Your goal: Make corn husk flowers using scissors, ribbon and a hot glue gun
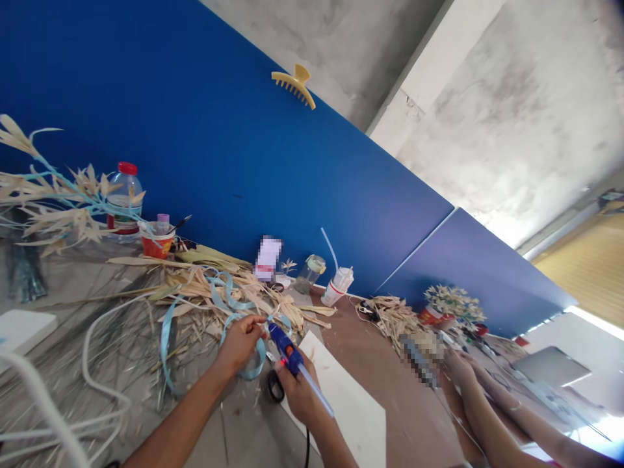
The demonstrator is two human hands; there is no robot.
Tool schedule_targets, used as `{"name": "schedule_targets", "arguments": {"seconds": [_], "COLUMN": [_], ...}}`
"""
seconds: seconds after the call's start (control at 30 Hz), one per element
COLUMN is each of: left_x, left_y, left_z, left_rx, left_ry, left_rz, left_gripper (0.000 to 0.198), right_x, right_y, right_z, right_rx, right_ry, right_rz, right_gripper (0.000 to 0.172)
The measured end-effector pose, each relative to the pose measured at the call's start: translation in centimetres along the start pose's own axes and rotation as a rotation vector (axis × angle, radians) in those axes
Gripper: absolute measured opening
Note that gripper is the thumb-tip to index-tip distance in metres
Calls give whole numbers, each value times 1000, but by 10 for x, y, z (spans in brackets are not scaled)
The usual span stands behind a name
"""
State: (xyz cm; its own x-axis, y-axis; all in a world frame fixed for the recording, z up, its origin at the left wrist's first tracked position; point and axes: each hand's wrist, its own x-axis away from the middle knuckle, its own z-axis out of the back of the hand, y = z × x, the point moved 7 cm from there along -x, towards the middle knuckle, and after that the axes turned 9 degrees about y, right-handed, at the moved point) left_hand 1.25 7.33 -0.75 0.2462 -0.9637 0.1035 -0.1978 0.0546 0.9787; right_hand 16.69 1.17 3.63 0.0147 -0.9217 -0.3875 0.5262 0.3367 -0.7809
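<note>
In my right hand point(301, 383) is a blue hot glue gun point(286, 349), with a clear glue stick point(316, 389) jutting from its back and a small red light glowing. Its nozzle points up and left, close to the fingertips of my left hand point(241, 341). That hand is closed in a pinch on light blue ribbon point(258, 364), which loops around and below it; anything else between the fingers is too small to make out. Behind my hands lies a heap of dried husk strips point(195, 286), tangled with more ribbon.
Black-handled scissors point(275, 386) and a white board point(348, 396) lie by my right hand. Along the blue partition point(195, 130) stand a red-capped bottle point(125, 201), a red cup point(156, 242), a jar point(309, 273) and a white cup point(336, 286). White cable point(90, 364) curls at left. Another person's arms point(487, 403) reach in at right.
</note>
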Motion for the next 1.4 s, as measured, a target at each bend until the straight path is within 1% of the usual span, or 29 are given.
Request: {"name": "schedule_targets", "arguments": {"seconds": [0.1, 0.2, 0.27, 0.4, 0.5, 0.6, 0.7, 0.8, 0.87, 0.97, 1.07, 1.13, 1.2, 1.27, 1.3, 1.33, 1.4], "left_x": [-1, -1, -1, -1, -1, -2, -1, -1, -2, -3, -4, -2, 0, 2, 3, 4, 5], "left_y": [-2, -3, -3, -2, -1, -2, -4, -3, -3, -5, -6, -5, -2, 1, 2, 3, 5], "left_z": [0, -1, -1, -1, -1, -2, -2, -2, -2, -2, -2, -3, -4, -4, -3, -3, -4], "left_rx": [29, 62, 69, 72, 91, 100, 100, 103, 105, 99, 89, 88, 91, 94, 94, 92, 91], "left_ry": [-6, -16, -19, -15, -12, -15, -14, -16, -19, -6, -6, -17, -17, -4, 4, 9, 5], "left_rz": [2, 2, 3, 17, 12, 13, 35, 33, 24, 6, -13, -14, -13, -13, -12, -11, -13], "left_gripper": [39, 42, 43, 44, 44, 45, 46, 44, 41, 37, 36, 37, 39, 41, 42, 44, 47], "right_x": [1, 3, 5, 8, 10, 13, 17, 21, 22, 18, 9, 2, -3, -8, -9, -11, -17], "right_y": [3, 12, 19, 31, 40, 58, 84, 107, 115, 112, 93, 79, 67, 58, 53, 48, 34], "right_z": [3, 11, 20, 47, 63, 79, 93, 102, 107, 113, 120, 120, 114, 98, 87, 75, 48], "right_rx": [-14, -23, -1, 124, 259, 410, 530, 595, 589, 521, 444, 379, 256, 58, -34, -104, -203], "right_ry": [-20, -26, 13, 145, 130, 120, 121, 89, 63, 83, 216, 303, 335, 306, 271, 238, 160], "right_rz": [-41, -78, -93, -94, -54, -26, -75, -158, -206, -212, -148, -135, -172, -254, -306, -348, -370], "right_gripper": [18, 29, 33, 29, 23, 21, 20, 28, 34, 43, 45, 43, 44, 47, 47, 45, 38]}}
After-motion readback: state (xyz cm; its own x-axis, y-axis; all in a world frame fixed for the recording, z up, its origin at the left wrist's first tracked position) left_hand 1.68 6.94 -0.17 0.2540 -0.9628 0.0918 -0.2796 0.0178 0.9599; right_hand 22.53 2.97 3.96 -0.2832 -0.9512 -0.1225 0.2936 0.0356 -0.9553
